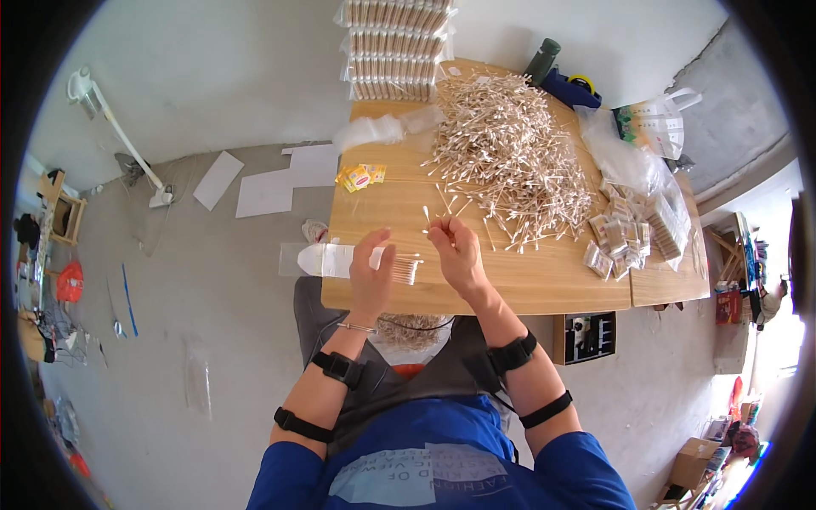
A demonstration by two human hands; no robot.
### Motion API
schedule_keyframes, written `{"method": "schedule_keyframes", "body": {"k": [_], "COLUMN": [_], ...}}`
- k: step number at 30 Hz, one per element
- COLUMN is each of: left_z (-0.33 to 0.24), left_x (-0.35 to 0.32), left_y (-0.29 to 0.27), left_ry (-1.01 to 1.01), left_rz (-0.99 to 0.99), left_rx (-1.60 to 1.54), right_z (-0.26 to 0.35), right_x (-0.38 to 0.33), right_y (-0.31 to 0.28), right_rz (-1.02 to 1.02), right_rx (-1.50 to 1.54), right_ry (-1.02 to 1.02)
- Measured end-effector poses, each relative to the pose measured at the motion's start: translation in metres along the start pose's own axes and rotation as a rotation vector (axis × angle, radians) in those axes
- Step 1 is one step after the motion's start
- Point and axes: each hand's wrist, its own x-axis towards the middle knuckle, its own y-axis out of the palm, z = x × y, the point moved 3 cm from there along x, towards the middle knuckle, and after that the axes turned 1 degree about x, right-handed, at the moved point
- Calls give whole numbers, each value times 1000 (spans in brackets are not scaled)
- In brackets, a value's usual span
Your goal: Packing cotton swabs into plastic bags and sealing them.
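Observation:
My left hand (371, 265) holds a row of cotton swabs (405, 269) at the mouth of a small clear plastic bag (316, 259), near the front edge of the wooden table (544, 285). Just right of it, my right hand (452, 244) pinches a few single swabs (427, 215) between its fingertips. A big loose pile of cotton swabs (508, 149) covers the table beyond my hands. Both forearms wear black straps.
Filled swab packets (623, 235) lie at the table's right end beside clear bags (627, 157). Stacked packs of swabs (395, 51) stand at the far edge. Yellow sachets (359, 176) lie on the left. White sheets (285, 183) and a lamp (110, 119) are on the floor.

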Motion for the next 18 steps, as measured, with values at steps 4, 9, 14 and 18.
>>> {"method": "schedule_keyframes", "body": {"k": [4, 9, 14, 18], "left_z": [-80, -103, -113, -117], "left_x": [5, -10, -33, -48], "left_y": [2, -1, -6, -8], "left_ry": [46, -132, -244, -313], "left_rz": [135, 286, 351, 505], "left_rx": [-318, -592, -674, -796], "right_z": [23, 49, 50, 66], "right_x": [-33, -70, -92, -108], "right_y": [-4, -2, -13, -15], "right_rz": [118, 164, 197, 256], "right_rx": [390, 622, 453, 689], "right_ry": [167, 174, 135, 196]}}
